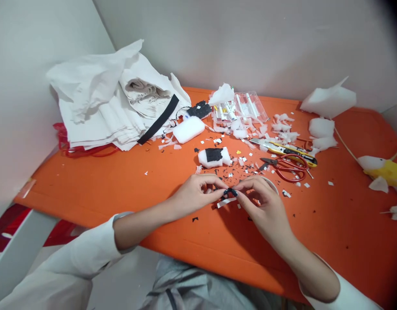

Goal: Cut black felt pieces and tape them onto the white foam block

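Above the orange table, my left hand [193, 193] and my right hand [266, 206] meet fingertip to fingertip. Between them they pinch a small black piece [230, 191], perhaps tape or paper; its exact kind is too small to tell. A narrow white strip [226, 202] shows just under the fingers. Just beyond my hands lies a white foam piece [224, 156] with a black patch wrapped over it. The rim of a round white object [272, 184] peeks out behind my right hand, mostly hidden.
Red-handled scissors [290, 167] and a yellow-black utility knife [287, 150] lie to the right. Behind stand a clear marker case [258, 107] and a white foam block [188, 129]. A black strip [159, 120] rests against stacked white sheets [104, 116]. Black and white scraps litter the orange table [147, 189].
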Demonstrator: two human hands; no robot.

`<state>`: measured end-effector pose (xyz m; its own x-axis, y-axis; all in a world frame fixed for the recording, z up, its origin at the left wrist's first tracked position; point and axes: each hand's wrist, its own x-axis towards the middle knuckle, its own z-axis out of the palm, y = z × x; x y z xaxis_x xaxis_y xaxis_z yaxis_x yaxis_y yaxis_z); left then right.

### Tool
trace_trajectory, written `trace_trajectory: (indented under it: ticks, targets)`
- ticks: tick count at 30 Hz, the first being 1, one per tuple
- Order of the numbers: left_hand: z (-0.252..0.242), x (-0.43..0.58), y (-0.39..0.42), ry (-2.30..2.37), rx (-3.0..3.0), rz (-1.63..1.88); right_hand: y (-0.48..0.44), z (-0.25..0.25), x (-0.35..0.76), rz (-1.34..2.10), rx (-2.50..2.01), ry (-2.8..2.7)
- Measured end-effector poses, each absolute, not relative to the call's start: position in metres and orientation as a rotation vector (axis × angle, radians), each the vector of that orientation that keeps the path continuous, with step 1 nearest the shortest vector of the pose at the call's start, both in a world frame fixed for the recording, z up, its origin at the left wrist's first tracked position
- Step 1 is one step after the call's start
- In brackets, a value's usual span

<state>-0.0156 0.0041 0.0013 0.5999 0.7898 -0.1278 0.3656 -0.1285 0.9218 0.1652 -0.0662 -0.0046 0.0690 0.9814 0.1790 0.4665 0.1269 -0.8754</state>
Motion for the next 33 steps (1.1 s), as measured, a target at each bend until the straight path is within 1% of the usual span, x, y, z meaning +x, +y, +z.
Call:
trace_trajectory:
  ticks: [5, 9, 14, 18, 21, 22, 24, 27, 30, 33]
  targets:
    - [-0.002, -0.016, 0.004, 0.956, 1.788, 0.503, -0.066, -0.005, 0.167, 0.770, -1.497, -1.548]
    - [-0.002, -0.017, 0.006, 0.977, 1.759, 0.448, -0.065, -0.004, 0.168, 0.792, -1.502, -1.555]
    - [0.002, -0.021, 0.010, 0.943, 1.742, 0.385, -0.065, -0.002, 0.168, 0.701, -1.476, -1.570]
    - [0.004, -0.027, 0.021, 0.998, 2.020, 0.485, -0.063, -0.002, 0.175, 0.699, -1.503, -1.482]
    - [0.000, -0.030, 0.038, 1.255, 2.357, 0.577, -0.059, -0.004, 0.184, 0.815, -1.553, -1.335]
    - [-0.003, -0.030, 0.044, 1.343, 2.406, 0.567, -0.058, -0.005, 0.186, 0.854, -1.560, -1.293]
    - [-0.009, -0.030, 0.052, 1.377, 2.450, 0.481, -0.056, -0.007, 0.191, 0.908, -1.565, -1.243]
    - [-0.012, -0.028, 0.053, 1.337, 2.473, 0.559, -0.054, -0.008, 0.194, 0.937, -1.553, -1.224]
    - [-0.007, -0.025, 0.041, 1.159, 2.555, 0.690, -0.053, -0.006, 0.194, 0.925, -1.536, -1.199]
    - [-0.002, -0.024, 0.027, 1.005, 2.682, 0.726, -0.051, -0.003, 0.193, 0.878, -1.541, -1.172]
